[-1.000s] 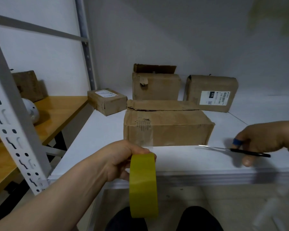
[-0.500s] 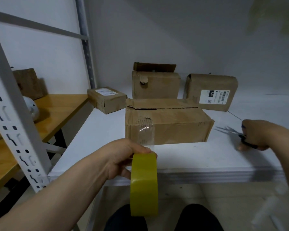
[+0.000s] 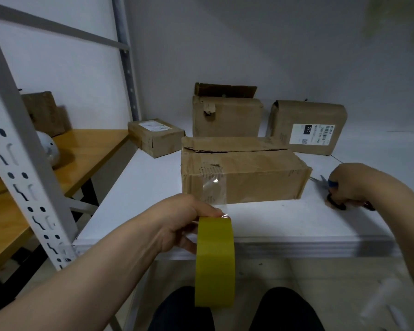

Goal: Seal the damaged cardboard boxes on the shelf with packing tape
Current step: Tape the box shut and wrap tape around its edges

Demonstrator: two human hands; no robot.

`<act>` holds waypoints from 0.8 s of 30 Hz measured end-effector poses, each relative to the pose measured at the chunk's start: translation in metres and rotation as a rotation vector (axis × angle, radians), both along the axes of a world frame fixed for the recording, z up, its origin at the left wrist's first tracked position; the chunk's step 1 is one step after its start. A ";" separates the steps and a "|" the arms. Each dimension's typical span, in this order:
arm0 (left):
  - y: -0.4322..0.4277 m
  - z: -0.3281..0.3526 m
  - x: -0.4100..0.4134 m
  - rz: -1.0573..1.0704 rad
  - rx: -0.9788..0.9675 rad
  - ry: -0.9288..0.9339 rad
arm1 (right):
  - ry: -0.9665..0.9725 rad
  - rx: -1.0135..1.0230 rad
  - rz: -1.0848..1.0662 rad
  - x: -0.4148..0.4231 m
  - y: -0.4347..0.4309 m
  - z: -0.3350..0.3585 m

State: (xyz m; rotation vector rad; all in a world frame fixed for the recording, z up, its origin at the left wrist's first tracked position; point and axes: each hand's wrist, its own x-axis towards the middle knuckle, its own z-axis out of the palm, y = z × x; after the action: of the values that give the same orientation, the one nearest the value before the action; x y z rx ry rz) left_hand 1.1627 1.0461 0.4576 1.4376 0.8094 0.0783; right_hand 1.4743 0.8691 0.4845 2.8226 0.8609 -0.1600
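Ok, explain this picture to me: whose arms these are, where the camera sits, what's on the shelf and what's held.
No machine: these are a person's bare arms, filmed by one camera worn on their head, looking down. The left hand grips a yellow tape roll before the white shelf. The right hand holds scissors at the shelf, right of the front box. That box has a torn top and clear tape on its front. Behind stand three more boxes.

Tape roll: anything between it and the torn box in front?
Nothing visible. Only bare white shelf lies between the tape roll in the left hand and the torn box. The right hand, on the scissors, sits off to the box's right.
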 end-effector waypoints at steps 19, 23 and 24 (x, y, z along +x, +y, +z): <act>-0.013 0.009 -0.005 -0.009 0.041 -0.005 | 1.142 0.929 0.184 -0.171 0.061 -0.032; -0.015 0.010 -0.005 -0.003 0.055 -0.001 | 1.226 0.959 0.181 -0.171 0.062 -0.036; -0.015 0.010 -0.005 -0.002 0.056 -0.005 | 1.237 0.962 0.182 -0.171 0.063 -0.037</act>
State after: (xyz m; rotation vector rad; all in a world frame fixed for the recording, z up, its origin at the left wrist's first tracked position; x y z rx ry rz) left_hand 1.1576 1.0309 0.4680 1.4903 0.8071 0.1038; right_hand 1.3037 0.9317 0.4479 3.1870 1.7345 -2.1070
